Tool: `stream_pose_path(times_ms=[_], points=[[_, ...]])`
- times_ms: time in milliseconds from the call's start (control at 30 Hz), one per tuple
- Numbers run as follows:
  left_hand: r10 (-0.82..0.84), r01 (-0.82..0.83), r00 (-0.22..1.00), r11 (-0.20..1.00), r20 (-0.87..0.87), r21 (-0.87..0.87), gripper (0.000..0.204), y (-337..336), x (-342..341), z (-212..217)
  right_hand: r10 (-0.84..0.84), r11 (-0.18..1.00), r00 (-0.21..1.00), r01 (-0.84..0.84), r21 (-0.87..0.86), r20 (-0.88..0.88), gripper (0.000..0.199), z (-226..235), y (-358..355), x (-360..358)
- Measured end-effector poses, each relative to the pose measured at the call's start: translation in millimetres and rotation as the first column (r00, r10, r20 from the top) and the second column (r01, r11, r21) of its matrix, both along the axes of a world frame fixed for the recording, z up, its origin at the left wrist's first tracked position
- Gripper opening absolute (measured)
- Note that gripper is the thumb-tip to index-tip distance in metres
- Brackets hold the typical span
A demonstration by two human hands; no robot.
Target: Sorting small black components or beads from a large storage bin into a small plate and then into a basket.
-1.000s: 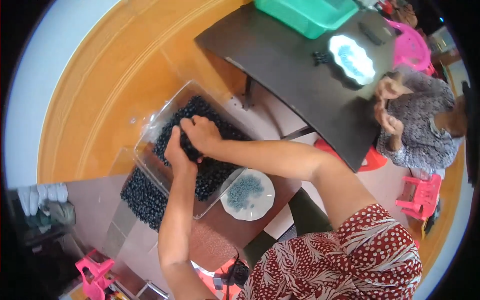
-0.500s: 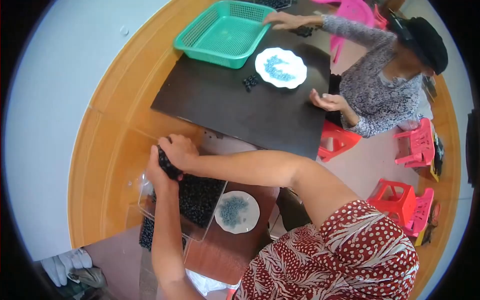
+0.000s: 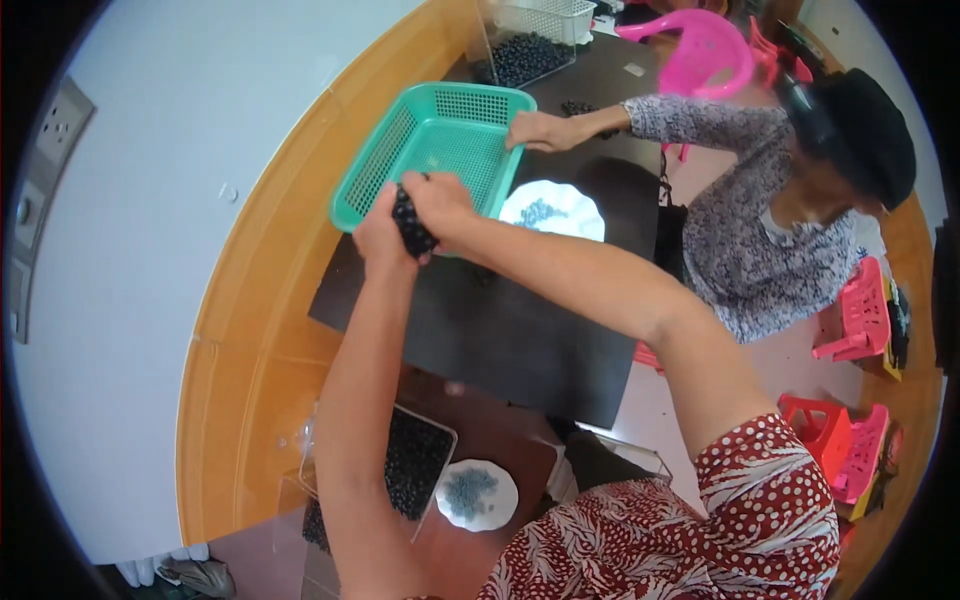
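Note:
My left hand [image 3: 380,235] and my right hand [image 3: 440,207] are cupped together around a handful of small black round pieces [image 3: 412,224]. They hold it over the near side of a green plastic basket [image 3: 470,103]. Pale specks lie on the basket's slatted floor. Below my forearms, a clear box [image 3: 452,440] is filled with similar black pieces. Beside the box sits a white plate [image 3: 508,500] of small grey-blue rings. My right forearm partly hides a second white plate [image 3: 585,205] with bluish rings.
A co-worker's hand [image 3: 545,131] grips the basket's right rim. The basket and second plate are on a dark table [image 3: 510,345]. Another clear box of black pieces [image 3: 530,60] stands at the back, near a white basket [image 3: 580,18]. Pink chairs [image 3: 705,55] are at the right.
My hands have carried the black pieces from above the clear box up and away to the green basket. The co-worker's hand now grips the basket's rim. The view has shifted.

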State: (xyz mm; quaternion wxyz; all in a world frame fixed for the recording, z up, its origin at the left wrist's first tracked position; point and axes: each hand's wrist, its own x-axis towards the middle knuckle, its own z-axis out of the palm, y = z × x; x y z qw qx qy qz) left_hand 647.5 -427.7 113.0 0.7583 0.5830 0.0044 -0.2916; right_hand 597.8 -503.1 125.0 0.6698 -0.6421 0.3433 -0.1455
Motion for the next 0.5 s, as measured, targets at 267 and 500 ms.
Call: stream_pose_path(times_ms=[267,500], points=[[-0.266,0.266,0.964,0.957,0.017,-0.118,0.044,-87,43,-52,0.067,0.991,0.993,-0.054,0.124,-0.102,0.046,-44,-105,54],[-0.424,0.424,0.906,0.905,-0.006,0.040,0.067,-88,51,-54,0.240,0.964,0.949,-0.209,0.162,-0.203,0.064,-58,-129,65]])
